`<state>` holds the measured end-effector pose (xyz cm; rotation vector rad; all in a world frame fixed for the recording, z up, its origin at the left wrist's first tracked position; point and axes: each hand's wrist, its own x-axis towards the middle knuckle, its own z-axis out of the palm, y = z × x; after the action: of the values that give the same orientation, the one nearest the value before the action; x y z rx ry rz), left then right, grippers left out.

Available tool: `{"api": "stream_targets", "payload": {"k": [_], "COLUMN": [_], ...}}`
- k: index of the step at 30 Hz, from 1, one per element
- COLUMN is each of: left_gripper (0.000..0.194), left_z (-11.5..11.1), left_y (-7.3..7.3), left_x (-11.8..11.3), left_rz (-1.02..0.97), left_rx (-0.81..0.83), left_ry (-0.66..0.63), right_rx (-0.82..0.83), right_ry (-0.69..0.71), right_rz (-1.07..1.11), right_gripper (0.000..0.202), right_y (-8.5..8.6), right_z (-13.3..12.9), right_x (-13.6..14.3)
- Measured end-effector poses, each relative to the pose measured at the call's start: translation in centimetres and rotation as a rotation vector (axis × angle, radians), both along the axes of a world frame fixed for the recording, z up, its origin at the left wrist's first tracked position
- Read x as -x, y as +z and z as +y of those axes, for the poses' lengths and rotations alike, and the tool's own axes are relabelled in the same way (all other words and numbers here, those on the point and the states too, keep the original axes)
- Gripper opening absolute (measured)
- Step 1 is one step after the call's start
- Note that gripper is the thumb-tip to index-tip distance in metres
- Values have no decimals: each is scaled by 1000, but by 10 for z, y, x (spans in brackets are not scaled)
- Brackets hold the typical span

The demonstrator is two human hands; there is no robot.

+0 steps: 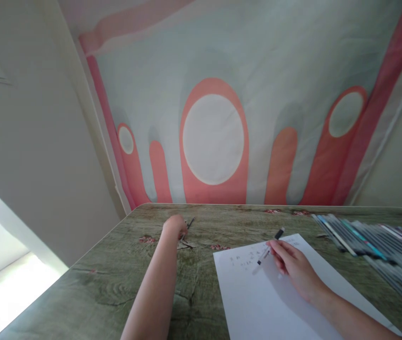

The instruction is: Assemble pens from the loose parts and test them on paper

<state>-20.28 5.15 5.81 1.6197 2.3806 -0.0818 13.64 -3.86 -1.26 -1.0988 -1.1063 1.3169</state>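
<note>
A sheet of white paper [257, 297] lies on the table, with several rows of small handwritten marks near its top edge. Over it, my right hand [289, 262] pinches a pen [266, 255] with a pale barrel and black ends. The pen slants, its lower end just above or on the paper; I cannot tell if it touches. Farther left, my left hand [175, 225] rests low at the tabletop, fingers curled and mostly hidden. A thin dark stick-like thing [191, 222] pokes out beside those fingers; its kind is unclear.
Several rows of grey pens [363, 241], some with coloured parts, are spread at the right of the wood-patterned table [115, 283]. Behind the far edge hangs a backdrop [213, 189] with pink arches and pale ovals. A light wall stands at left.
</note>
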Motion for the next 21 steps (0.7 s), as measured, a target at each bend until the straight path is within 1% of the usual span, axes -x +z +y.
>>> {"api": "stream_targets", "payload": {"k": [3, 7, 10, 13, 15, 18, 20, 21], "left_gripper": [15, 18, 18, 14, 9, 2, 5, 7], "left_z": [5, 6, 1, -5, -9, -13, -14, -15], "left_y": [-7, -10, -8, -1, 8, 23, 29, 29], "left_x": [3, 5, 3, -3, -10, -27, -42, -50], "left_rz": [-41, -97, -149, -224, -301, -440, -561, -673], "left_rx": [38, 79, 127, 172, 169, 122, 85, 55], "left_ry": [-5, -10, -13, -40, -89, -206, -315, -402], "right_rx": [-8, -17, -15, -10, -7, -11, -15, -16], "right_ry": [-7, -8, 0, -2, -9, -2, 2, 2], "right_rz": [-7, 0, 3, 1, -4, -20, -30, -33], "right_gripper": [38, 35, 34, 35, 37, 37, 36, 36], "right_y": [0, 0, 0, 0, 1, 2, 2, 2], "right_z": [-1, -1, -1, -1, -1, -1, -2, -2], "right_x": [0, 0, 0, 0, 1, 1, 2, 2]}}
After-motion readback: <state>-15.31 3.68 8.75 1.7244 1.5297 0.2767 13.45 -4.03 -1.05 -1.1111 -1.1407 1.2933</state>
